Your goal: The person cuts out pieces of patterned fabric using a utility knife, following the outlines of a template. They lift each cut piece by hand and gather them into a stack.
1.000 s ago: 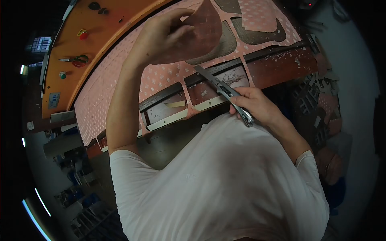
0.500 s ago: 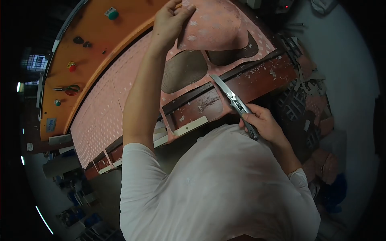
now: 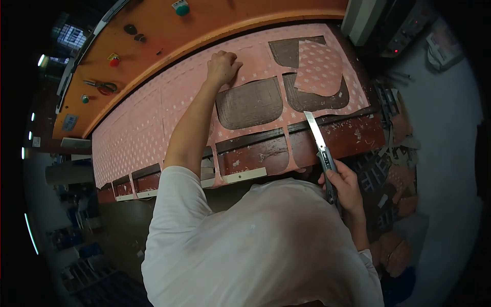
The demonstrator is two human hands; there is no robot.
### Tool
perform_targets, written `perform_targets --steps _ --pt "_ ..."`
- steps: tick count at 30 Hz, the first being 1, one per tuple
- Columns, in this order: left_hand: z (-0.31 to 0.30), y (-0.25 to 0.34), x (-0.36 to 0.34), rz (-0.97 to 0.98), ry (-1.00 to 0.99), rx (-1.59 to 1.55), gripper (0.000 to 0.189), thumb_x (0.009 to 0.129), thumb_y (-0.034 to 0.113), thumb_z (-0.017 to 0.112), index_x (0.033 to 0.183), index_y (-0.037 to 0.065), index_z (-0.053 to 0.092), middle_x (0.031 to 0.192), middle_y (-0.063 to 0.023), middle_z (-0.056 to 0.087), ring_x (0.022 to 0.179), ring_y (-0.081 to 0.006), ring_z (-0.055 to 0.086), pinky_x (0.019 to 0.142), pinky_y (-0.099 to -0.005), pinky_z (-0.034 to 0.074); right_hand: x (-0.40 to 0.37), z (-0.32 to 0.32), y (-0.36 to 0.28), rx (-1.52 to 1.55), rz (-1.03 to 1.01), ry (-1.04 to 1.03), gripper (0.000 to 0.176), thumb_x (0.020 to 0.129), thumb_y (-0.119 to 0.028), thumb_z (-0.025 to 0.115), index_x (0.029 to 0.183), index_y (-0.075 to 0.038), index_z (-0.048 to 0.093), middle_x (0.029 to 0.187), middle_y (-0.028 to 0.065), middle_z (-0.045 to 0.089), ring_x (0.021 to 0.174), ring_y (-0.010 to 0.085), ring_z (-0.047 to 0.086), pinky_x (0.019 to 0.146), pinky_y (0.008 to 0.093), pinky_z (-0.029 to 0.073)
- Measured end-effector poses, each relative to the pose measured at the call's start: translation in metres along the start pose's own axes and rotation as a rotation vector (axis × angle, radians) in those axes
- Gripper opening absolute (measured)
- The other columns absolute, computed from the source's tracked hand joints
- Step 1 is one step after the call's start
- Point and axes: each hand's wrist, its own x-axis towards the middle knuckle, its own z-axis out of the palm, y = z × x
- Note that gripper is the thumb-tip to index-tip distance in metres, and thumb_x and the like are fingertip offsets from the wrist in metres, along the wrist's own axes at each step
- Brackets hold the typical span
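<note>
Gripping grey-handled snap-blade knife (image 3: 327, 165): right hand (image 3: 346, 187).
Blade out, over front of pink patterned sheet (image 3: 133, 134). Left hand (image 3: 223, 68) on sheet, fingers curled, grip unclear. Loose pink piece (image 3: 320, 69) overlaps two cutouts.

A workshop or small factory floor is indicated. Orange machine housing (image 3: 153, 41) is fitted with green (image 3: 182, 9) and red (image 3: 114, 62) push buttons, and scissors (image 3: 105, 87) are laid on it. Beside it, a long reddish-brown worktable (image 3: 353, 135) is covered by pink patterned sheeting (image 3: 133, 138), in which rounded panels have been cut; scored dark board (image 3: 250, 105) is exposed through the openings. Pale debris is scattered along the table's edge, above which a utility knife (image 3: 319, 140) is held. Pink and grey offcuts (image 3: 401, 179) are heaped on the grey floor (image 3: 445, 153). Tube lighting (image 3: 31, 234) and a gridded window (image 3: 71, 37) are seen in the dim surroundings.
</note>
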Motion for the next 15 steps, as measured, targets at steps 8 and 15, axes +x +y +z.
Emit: perform_targets --steps 8,15 --pt "0.001 -0.033 0.016 0.046 -0.046 0.014 0.055 0.080 0.052 0.077 0.114 0.009 0.069 0.116 -0.0147 0.063 0.110 -0.0343 0.058 0.094 -0.0452 0.049 0.028 0.007 -0.019 -0.092 -0.032 -0.032 0.033 0.101 -0.011 0.053 0.130 0.003 0.057 0.085 0.0028 0.066 0.072 0.0063 0.057 0.065 0.0217 0.047" --pt "-0.016 -0.025 0.052 -0.080 -0.332 0.001 0.064 0.071 0.060 0.080 0.108 0.010 0.068 0.114 -0.0165 0.066 0.112 -0.0330 0.058 0.093 -0.0463 0.048 0.042 0.014 -0.030 -0.132 -0.065 0.029 0.033 0.102 -0.011 0.053 0.132 0.003 0.056 0.087 0.0027 0.066 0.073 0.0064 0.057 0.065 0.0216 0.047"
